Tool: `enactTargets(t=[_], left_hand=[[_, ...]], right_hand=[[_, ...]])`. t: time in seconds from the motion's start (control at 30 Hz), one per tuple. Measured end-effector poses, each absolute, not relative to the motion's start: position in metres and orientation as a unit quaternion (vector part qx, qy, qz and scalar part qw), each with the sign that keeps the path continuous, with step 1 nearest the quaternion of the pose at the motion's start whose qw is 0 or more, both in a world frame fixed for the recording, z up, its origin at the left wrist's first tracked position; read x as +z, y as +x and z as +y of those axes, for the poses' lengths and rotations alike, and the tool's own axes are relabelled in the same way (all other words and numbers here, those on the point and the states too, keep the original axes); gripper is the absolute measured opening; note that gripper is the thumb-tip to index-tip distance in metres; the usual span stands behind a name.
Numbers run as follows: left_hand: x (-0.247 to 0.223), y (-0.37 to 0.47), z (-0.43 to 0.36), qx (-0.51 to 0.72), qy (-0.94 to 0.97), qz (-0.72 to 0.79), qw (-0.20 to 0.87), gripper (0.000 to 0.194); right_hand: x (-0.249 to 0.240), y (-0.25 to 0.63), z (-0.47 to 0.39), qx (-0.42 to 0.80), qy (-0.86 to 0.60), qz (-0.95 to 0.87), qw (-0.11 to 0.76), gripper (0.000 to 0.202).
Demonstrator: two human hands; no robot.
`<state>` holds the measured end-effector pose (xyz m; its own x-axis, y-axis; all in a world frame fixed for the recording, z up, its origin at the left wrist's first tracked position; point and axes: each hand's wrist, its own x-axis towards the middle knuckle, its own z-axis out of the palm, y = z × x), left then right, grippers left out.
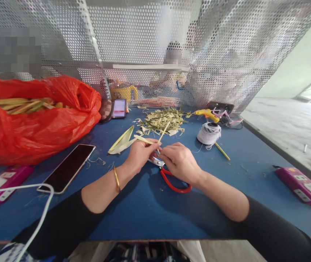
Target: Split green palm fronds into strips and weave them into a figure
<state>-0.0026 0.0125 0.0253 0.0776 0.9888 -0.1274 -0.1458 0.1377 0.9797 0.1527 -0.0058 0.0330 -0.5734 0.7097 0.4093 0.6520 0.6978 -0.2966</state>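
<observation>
Scissors with looped red handles and metal blades (177, 190) lie on the blue tabletop (141, 214), handles toward the person, presumably to be picked up easily. Just above them, the left hand (140, 154) pinches thumb against fingers, nearly closed, on a pale yellow-green flat leaf strip (142, 138) and a slender straw-coloured stalk (164, 132), probably to steady both. The right hand (181, 162) hangs over the scissors' handles with its fingers curled inward near the stalk's lower end, which suggests finer work at that tip. Left of the scissors and farther off, a folded pale-green husk leaf (121, 142) sits perhaps as ready stock; to their right and beyond, a spool of white thread (209, 134) likely stands aside to free the middle. Straight beyond them is a loose heap of greenish leaf clippings (163, 122), seemingly pushed clear of the hands.

The scissors' blades are mostly covered by the hands, and whether the right fingertips grip anything I cannot tell. Far left of the scissors, a bright red plastic bag (70, 127) of dry stalks is cut off by the picture's edge. Farthest beyond them, a perforated grey metal screen (136, 36) blurs a person and other things behind.
</observation>
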Motion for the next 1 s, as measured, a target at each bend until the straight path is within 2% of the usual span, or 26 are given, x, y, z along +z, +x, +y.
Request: enactTargets(t=[0.13, 0.27, 0.37, 0.47, 0.57, 0.77, 1.0], left_hand=[[0.028, -0.001, 0.010, 0.468, 0.401, 0.491, 0.616, 0.013], [0.035, -0.003, 0.006, 0.456, 0.361, 0.469, 0.665, 0.017], [0.038, -0.004, 0.003, 0.441, 0.363, 0.450, 0.686, 0.019], [0.038, -0.004, 0.001, 0.420, 0.383, 0.438, 0.697, 0.019], [0.036, -0.004, 0.001, 0.406, 0.414, 0.441, 0.685, 0.020], [0.033, -0.002, -0.002, 0.358, 0.456, 0.452, 0.678, 0.023], [0.032, 0.002, -0.004, 0.368, 0.447, 0.457, 0.675, 0.019]], right_hand=[[0.036, 0.150, -0.010, 0.099, -0.391, -0.878, 0.256, 0.030], [0.039, 0.155, -0.002, 0.231, -0.487, -0.802, 0.258, 0.039], [0.039, 0.160, 0.009, 0.346, -0.534, -0.694, 0.337, 0.048], [0.039, 0.163, 0.016, 0.465, -0.502, -0.602, 0.412, 0.048], [0.040, 0.161, 0.017, 0.545, -0.461, -0.544, 0.442, 0.048], [0.038, 0.154, 0.015, 0.516, -0.466, -0.538, 0.476, 0.043], [0.029, 0.152, 0.015, 0.474, -0.479, -0.548, 0.495, 0.037]])
